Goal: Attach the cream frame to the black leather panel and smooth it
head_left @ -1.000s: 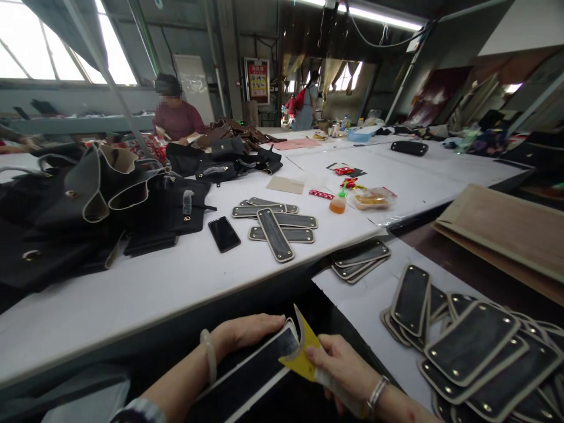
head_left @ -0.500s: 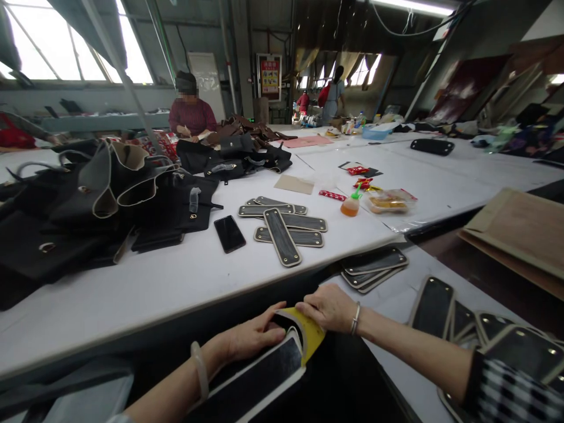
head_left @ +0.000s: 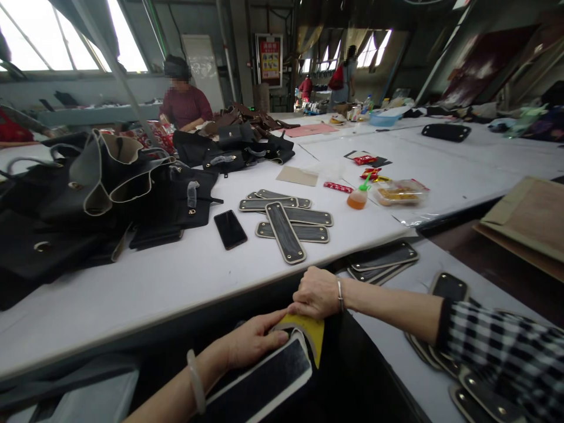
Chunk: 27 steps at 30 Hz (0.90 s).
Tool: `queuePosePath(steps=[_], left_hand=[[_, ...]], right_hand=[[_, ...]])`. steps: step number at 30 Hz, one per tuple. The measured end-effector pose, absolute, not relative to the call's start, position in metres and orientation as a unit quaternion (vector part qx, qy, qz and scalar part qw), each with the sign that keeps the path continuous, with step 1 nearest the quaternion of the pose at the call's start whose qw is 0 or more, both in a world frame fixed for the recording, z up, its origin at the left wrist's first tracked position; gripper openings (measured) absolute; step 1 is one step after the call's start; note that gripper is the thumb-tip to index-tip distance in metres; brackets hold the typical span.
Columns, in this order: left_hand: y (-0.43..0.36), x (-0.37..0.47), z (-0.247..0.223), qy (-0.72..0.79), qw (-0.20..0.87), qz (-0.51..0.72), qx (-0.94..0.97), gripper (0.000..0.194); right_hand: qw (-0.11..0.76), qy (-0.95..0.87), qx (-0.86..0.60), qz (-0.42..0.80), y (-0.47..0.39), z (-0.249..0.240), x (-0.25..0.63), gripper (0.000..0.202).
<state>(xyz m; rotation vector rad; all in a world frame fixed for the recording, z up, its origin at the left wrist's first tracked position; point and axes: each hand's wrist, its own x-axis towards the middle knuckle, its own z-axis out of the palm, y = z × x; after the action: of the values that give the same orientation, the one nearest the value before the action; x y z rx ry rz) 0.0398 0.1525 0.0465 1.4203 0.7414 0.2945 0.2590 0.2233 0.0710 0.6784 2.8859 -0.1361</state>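
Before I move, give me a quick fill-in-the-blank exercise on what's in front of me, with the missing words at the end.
1. The right hand grips a curved piece coloured ____.
2. On the white tabletop, the smartphone lies to the ____ of the crossed black strips.
3. The nozzle of the squeeze bottle is ____.
4. The right sleeve is checked in black and ____.

Missing words: yellow; left; green; white.

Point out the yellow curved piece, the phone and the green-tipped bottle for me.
Yellow curved piece (head_left: 315, 330): head view, its bare right part.
Phone (head_left: 230, 230): head view, middle of its dark screen.
Green-tipped bottle (head_left: 356, 201): head view, its orange lower body.
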Motion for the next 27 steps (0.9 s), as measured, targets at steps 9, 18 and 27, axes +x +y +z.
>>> queuePosePath(steps=[9, 18, 27], left_hand=[[0.151, 0.040, 0.056, 0.355, 0.615, 0.107, 0.696, 0.045], [0.151, 0.042, 0.063, 0.375, 0.559, 0.090, 0.734, 0.038], [0.150, 0.045, 0.061, 0.379, 0.533, 0.084, 0.752, 0.035]], right_hand=[[0.116, 0.967, 0.224, -0.031, 0.219, 0.075, 0.255, 0.054], [0.149, 0.956, 0.250, -0.035, 0.210, 0.081, 0.250, 0.055], [0.162, 0.946, 0.279, -0.042, 0.202, 0.081, 0.251, 0.056]])
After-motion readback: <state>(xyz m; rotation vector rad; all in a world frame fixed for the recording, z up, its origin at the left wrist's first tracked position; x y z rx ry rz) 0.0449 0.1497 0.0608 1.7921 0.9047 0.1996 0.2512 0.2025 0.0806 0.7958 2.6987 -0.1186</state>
